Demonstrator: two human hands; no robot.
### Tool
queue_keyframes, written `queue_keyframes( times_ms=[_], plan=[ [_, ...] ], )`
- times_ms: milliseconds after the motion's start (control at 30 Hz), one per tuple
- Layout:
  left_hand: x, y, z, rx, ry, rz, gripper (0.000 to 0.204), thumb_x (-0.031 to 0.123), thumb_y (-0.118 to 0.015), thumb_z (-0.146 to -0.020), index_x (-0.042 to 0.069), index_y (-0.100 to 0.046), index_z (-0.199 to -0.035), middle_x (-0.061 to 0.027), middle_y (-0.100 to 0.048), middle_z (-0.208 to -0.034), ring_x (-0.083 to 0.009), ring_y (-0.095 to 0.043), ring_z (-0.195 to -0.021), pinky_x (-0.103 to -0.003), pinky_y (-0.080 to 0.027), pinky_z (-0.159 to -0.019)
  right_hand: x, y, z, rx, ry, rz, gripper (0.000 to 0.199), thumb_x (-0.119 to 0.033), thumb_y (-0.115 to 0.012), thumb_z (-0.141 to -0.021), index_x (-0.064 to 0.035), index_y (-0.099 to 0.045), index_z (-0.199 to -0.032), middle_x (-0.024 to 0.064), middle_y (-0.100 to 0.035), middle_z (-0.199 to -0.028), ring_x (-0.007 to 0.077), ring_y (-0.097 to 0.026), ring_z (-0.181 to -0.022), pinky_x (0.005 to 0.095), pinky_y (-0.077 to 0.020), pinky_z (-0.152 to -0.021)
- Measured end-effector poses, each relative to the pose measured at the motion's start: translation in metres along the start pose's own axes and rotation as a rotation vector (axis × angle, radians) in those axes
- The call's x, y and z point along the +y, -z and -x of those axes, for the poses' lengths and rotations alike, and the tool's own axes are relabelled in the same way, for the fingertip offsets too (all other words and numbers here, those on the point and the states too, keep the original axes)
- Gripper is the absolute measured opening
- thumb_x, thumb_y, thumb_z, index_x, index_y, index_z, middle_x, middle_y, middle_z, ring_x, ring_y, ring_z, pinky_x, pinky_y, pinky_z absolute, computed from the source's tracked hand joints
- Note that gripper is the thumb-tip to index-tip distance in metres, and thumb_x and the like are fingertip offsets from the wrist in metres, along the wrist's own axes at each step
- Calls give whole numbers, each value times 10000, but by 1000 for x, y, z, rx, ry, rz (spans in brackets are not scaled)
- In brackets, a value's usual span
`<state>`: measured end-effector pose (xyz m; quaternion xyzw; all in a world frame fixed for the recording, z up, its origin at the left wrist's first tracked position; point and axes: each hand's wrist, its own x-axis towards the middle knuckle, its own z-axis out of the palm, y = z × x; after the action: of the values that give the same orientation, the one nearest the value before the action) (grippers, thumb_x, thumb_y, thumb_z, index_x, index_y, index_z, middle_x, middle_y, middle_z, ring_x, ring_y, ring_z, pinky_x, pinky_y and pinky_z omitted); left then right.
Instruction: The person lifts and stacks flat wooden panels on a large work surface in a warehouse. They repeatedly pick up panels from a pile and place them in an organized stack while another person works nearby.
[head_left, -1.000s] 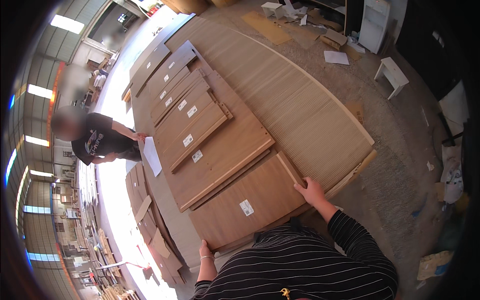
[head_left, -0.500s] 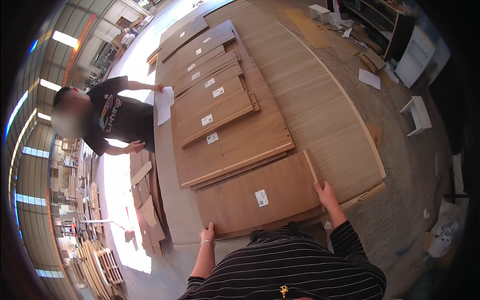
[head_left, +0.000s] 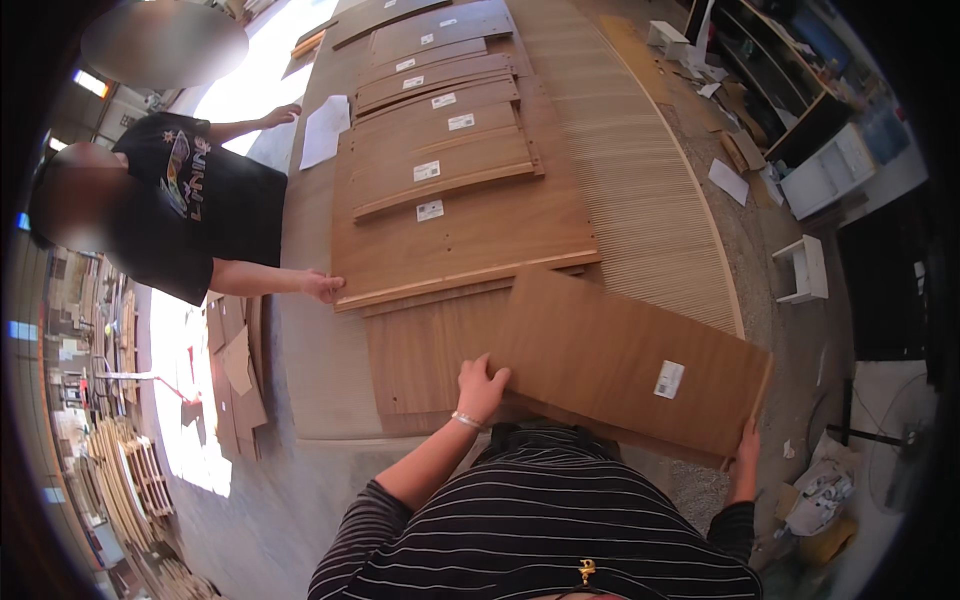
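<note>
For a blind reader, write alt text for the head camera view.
A person's left hand and right hand hold a brown wooden panel tilted above a long table stacked with similar panels. A co-worker's hand rests on the biggest board.

A single head-worn fisheye camera looks steeply down from close above the wearer's striped chest, facing forward over the long bench (head_left: pixel 320 390), its straight edges bowing toward the dark rim.

- The person wore a black long-sleeved top with thin white horizontal stripes.
- A small gold-coloured zip pull hung at its front.
- A thin pale bracelet circled the wrist of the left hand (head_left: pixel 483 385).
</note>
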<state>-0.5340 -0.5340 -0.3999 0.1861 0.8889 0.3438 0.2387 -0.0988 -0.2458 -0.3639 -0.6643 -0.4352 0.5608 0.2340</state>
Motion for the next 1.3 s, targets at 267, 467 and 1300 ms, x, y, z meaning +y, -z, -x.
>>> queue_keyframes(
  times_ms=[267, 467, 1300],
  plan=[
    [135, -53, -143, 90, -269, 408, 303, 212, -522, -742, 59, -621, -984, -184, -537, -973, -329, -477, -959, -390, -384, -859, 30, -21, 110, 66, -76, -248, 595, -416, -446, -882, -16, -289, -1293, 124, -389, -1253, 254, -422, -1105, 358, -389, -886],
    [226, -139, -176, 2, -195, 821, 642, 188, -550, -717, -47, -306, -1262, -247, -387, -1197, -352, -387, -1104, -359, -311, -971, 29, -82, 42, 107, 2, -261, 578, -442, -418, -885, -25, -327, -1274, 83, -398, -1257, 238, -426, -1098, 352, -392, -891],
    [-153, 56, -65, 692, 386, 760, 442, 103, -512, -812, 27, -362, -1222, -95, -545, -939, -161, -563, -772, -257, -479, -649, -73, -165, -75, -63, 230, 724, 353, -370, -478, -871, -29, -541, -939, 61, -599, -780, 130, -557, -641, 255, -457, -514]
  ],
)
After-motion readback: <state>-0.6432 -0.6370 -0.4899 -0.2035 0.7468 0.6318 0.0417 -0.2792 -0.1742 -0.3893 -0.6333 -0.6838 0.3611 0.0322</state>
